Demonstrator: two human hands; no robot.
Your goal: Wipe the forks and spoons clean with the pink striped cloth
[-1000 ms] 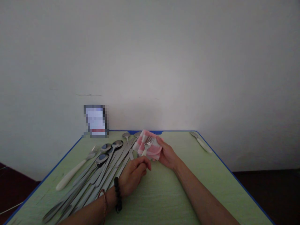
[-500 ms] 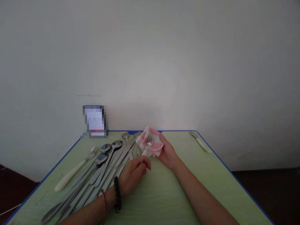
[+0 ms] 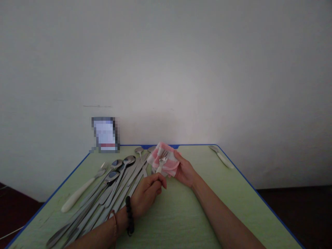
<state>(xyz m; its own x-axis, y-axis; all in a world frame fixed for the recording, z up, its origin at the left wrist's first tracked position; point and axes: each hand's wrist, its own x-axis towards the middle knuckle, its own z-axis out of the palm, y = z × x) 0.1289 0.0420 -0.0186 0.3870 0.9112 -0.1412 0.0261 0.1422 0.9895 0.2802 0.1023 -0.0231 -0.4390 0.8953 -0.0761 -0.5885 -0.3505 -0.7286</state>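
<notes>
My left hand (image 3: 150, 188) is closed round the pale handle of a fork (image 3: 163, 160), whose metal tines point up and away from me. Behind the tines, a pink and white cloth (image 3: 155, 153) is held by my right hand (image 3: 184, 170), thumb on its near face and the other fingers mostly hidden. The fork's head lies in front of the cloth; whether they touch I cannot tell. Left of my left hand, a pile of metal spoons (image 3: 129, 160) and other long cutlery lies slantwise on the table.
A white-handled fork (image 3: 77, 195) rests left of the pile on the green table (image 3: 178, 221). Another white-handled fork (image 3: 224, 160) lies near the far right corner. A blurred-out phone-like screen (image 3: 105, 135) leans against the wall (image 3: 181, 69) at the back left.
The cloth has shifted slightly left and down in my right hand. My left hand and its fork have hardly moved.
</notes>
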